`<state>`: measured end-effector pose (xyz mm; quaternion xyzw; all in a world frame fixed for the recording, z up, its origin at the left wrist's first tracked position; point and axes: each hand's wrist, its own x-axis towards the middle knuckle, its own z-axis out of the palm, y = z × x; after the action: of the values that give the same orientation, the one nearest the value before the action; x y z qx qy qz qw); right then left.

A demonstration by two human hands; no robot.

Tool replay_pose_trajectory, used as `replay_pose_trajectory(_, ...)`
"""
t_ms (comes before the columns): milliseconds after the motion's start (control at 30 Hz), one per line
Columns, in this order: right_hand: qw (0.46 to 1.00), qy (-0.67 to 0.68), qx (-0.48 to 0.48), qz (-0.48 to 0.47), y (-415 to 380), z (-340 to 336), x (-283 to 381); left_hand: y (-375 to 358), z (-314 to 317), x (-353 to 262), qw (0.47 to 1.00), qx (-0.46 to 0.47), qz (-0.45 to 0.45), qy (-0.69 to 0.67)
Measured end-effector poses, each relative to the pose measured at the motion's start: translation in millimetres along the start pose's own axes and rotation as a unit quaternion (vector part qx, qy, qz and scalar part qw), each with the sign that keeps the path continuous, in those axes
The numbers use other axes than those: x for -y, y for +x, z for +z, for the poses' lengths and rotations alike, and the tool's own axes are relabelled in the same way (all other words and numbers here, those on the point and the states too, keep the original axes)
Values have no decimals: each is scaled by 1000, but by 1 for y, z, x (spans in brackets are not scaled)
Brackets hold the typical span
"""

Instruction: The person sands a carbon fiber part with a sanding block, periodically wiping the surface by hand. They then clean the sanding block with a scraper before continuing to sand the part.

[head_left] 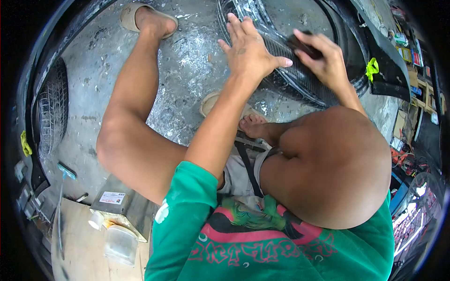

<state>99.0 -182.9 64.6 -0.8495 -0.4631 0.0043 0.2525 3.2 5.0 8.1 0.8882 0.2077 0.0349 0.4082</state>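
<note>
A black, glossy curved panel, with a woven carbon-like pattern on part of it, stands on the floor in front of me. My left hand is over its near side, fingers spread and thumb stretched out. Whether the palm presses on the surface cannot be made out. My right hand grips a small dark block between thumb and fingers, against or just above the panel. The block is slightly blurred, so its exact kind does not show.
Wet-looking concrete floor lies around my feet. At left are a tire, a blue-headed squeegee, a metal can and a plastic tub on plywood. Yellow-green cloth hangs on black trim at right.
</note>
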Motion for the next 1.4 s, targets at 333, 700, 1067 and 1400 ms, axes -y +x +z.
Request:
replay_pose_trajectory(333,1000,5,5,-13,15,4,2,-1,-1,-6,1000,16,-8,13)
replay_pose_trajectory(700,996,10,-29,-87,49,19,14,0,0,-4,1000,11,3,-1)
replay_pose_trajectory(1067,995,-11,-61,-76,60,32,23,-1,-1,-6,1000,28,-4,-1)
replay_pose_trajectory(1400,998,-5,-48,-36,61,37,13,2,-2,-6,1000,25,-1,4)
